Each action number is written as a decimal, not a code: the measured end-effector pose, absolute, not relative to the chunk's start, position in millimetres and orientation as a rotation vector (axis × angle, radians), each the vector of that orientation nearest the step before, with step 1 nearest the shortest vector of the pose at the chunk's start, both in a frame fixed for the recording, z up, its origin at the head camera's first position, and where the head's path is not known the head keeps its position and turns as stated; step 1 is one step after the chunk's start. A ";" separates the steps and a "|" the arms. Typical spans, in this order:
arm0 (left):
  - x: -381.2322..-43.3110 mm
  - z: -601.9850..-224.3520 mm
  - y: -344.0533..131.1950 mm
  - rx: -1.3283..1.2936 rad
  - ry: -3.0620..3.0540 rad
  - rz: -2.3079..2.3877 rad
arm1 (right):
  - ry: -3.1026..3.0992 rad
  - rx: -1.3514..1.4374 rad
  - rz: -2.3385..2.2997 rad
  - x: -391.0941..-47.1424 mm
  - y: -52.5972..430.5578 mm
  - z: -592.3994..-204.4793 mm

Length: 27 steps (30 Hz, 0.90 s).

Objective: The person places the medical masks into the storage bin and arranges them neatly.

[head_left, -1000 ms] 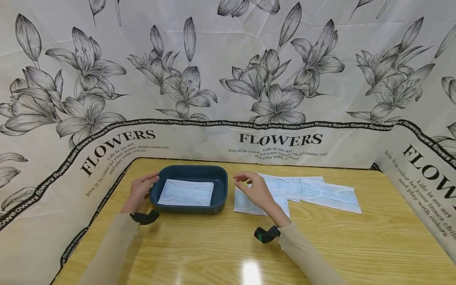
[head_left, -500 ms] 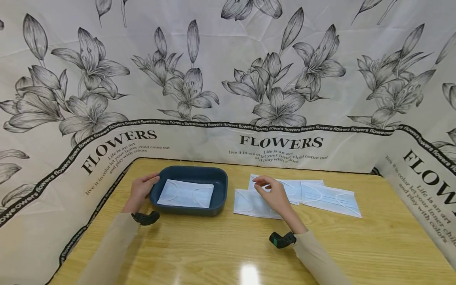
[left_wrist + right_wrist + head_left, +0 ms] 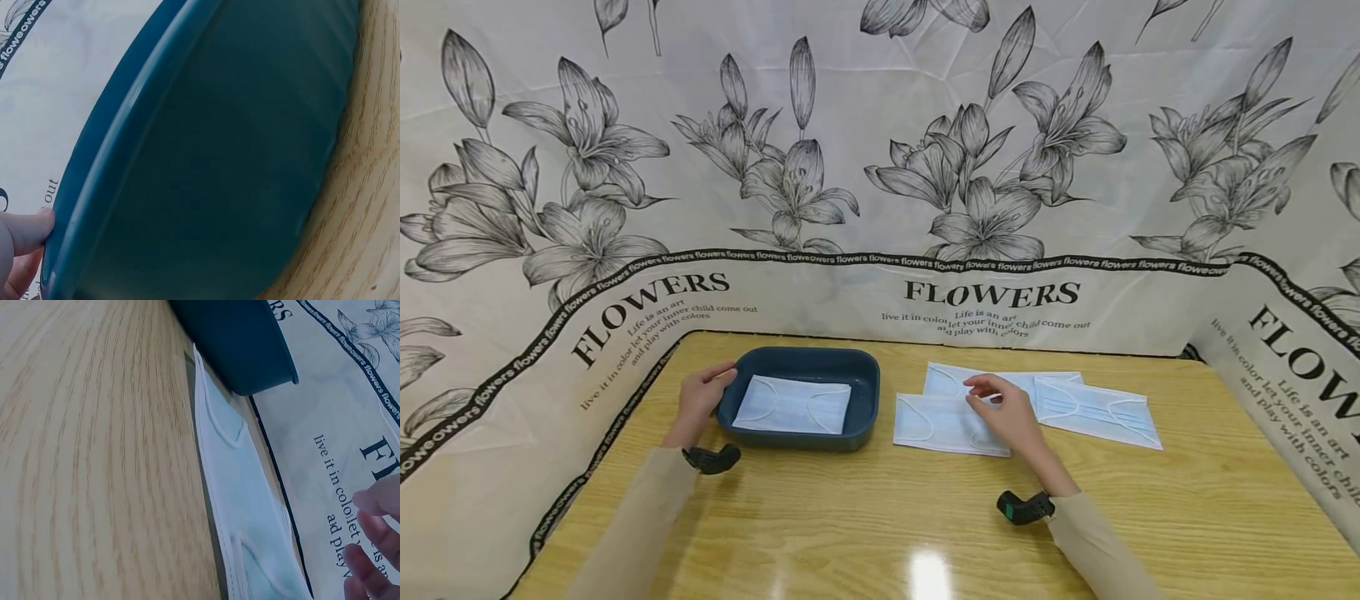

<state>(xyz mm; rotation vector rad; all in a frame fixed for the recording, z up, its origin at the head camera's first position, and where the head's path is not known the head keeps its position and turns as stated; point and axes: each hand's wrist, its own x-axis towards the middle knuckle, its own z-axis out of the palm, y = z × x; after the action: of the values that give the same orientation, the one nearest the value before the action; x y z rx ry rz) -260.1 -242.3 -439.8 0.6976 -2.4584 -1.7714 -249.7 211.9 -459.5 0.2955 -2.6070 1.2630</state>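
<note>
My left hand (image 3: pixel 702 400) is at the left rim of a dark blue plastic bin (image 3: pixel 805 442), gripping its edge; the fingertips (image 3: pixel 39 228) show against the rim in the left wrist view. A pale blue face mask (image 3: pixel 792 406) lies flat on the bin's bottom, ear loops up. My right hand (image 3: pixel 1009 410) hovers over loose masks to the right of the bin, holding nothing, its fingers (image 3: pixel 378 540) loosely bent and apart. The nearest mask (image 3: pixel 925 421) lies flat in front, overlapping another mask (image 3: pixel 946 377) behind it. Farther right a mask (image 3: pixel 1101 408) lies slightly turned.
The wooden table (image 3: pixel 850 525) carries everything. A white cloth (image 3: pixel 805 304) printed with flowers and lettering stands behind the table and along both sides. The bin's right end is close beside the masks.
My right hand has moved right, from beside the bin's right end to over the loose masks. The left hand stays at the bin's rim, and the bin has not moved.
</note>
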 end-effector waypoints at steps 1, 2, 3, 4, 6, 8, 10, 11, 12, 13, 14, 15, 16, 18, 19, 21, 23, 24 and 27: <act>-260.3 -439.7 -242.1 0.701 -2.458 -1.774 | -2.615 0.290 1.254 -249.4 215.7 -460.2; -260.5 -439.5 -241.8 0.700 -2.462 -1.771 | -2.620 0.285 1.246 -249.1 219.4 -461.0; -260.7 -439.4 -241.5 0.702 -2.466 -1.770 | -2.624 0.287 1.235 -248.9 223.1 -461.6; -260.9 -439.4 -241.2 0.708 -2.464 -1.774 | -2.630 0.280 1.235 -248.5 226.4 -462.0; -261.5 -439.2 -240.6 0.721 -2.461 -1.778 | -2.640 0.271 1.225 -248.5 232.7 -463.2; -262.3 -438.9 -239.9 0.729 -2.461 -1.774 | -2.653 0.267 1.208 -248.2 237.9 -464.0; -263.2 -438.4 -239.2 0.734 -2.451 -1.779 | -2.664 0.251 1.197 -247.9 241.9 -464.8; -263.6 -438.1 -239.1 0.738 -2.450 -1.773 | -2.668 0.239 1.181 -247.8 243.5 -465.1; -263.9 -437.8 -239.2 0.745 -2.447 -1.764 | -2.668 0.229 1.173 -247.9 244.8 -465.3; -264.5 -437.8 -239.4 0.749 -2.442 -1.757 | -2.669 0.218 1.165 -248.0 245.8 -465.1; -264.7 -437.7 -240.0 0.755 -2.438 -1.754 | -2.668 0.204 1.160 -248.5 246.6 -465.3; -264.9 -438.0 -240.8 0.760 -2.434 -1.754 | -2.669 0.187 1.157 -248.8 247.2 -465.4; -264.8 -438.3 -241.6 0.761 -2.436 -1.751 | -2.670 0.168 1.149 -248.9 247.7 -465.4; -264.2 -438.4 -242.6 0.750 -2.442 -1.748 | -2.677 0.138 1.147 -249.0 249.6 -465.6; -263.9 -438.5 -242.8 0.738 -2.447 -1.749 | -2.686 0.123 1.145 -248.9 250.5 -465.7; -264.1 -439.1 -242.3 0.720 -2.460 -1.740 | -2.704 0.101 1.142 -249.4 252.8 -466.6; -264.4 -439.4 -240.9 0.716 -2.465 -1.724 | -2.720 0.095 1.143 -250.5 255.0 -467.6; -264.8 -439.9 -240.2 0.720 -2.467 -1.712 | -2.728 0.096 1.139 -251.1 255.6 -468.0; -266.3 -440.5 -238.0 0.727 -2.472 -1.693 | -2.752 0.093 1.128 -252.1 256.2 -468.3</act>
<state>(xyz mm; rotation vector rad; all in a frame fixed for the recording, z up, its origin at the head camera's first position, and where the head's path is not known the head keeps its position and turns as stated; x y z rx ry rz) -266.3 -238.0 -440.5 0.7270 -2.4720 -1.6927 -252.1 256.2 -468.3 0.0929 -2.7521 1.1280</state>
